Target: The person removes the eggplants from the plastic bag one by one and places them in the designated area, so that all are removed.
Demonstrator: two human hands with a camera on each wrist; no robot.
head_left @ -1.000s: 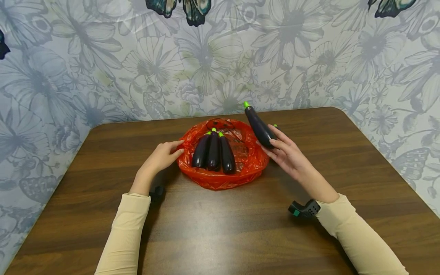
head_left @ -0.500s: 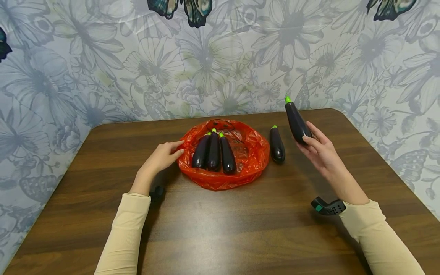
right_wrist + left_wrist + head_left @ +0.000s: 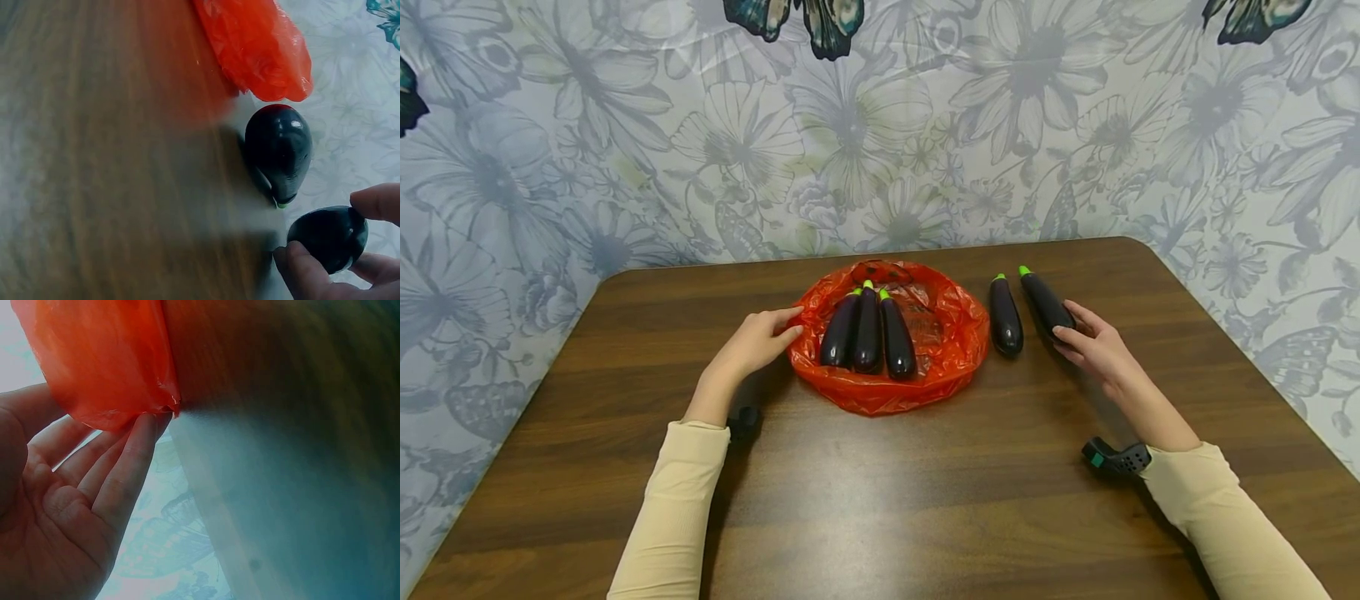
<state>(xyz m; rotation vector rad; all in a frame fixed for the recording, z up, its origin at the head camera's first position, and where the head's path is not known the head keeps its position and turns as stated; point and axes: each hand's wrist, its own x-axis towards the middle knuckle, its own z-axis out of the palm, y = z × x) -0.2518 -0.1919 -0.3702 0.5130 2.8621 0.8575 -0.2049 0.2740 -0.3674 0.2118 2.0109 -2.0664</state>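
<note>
Eggplant (image 3: 1043, 298) is right of centre; the right hand (image 3: 1097, 346), reaching from lower right, pinches its thick end, and it extends upper left, beyond the grip. The left hand (image 3: 752, 343) loosely touches the red bag (image 3: 951, 337).

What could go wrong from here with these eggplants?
The held eggplant, smooth and rounded, might roll into the loose eggplant beside it once the right hand lets go. If the left hand, touching the red bag, nudges its thin plastic, the three eggplants inside could shift.
</note>
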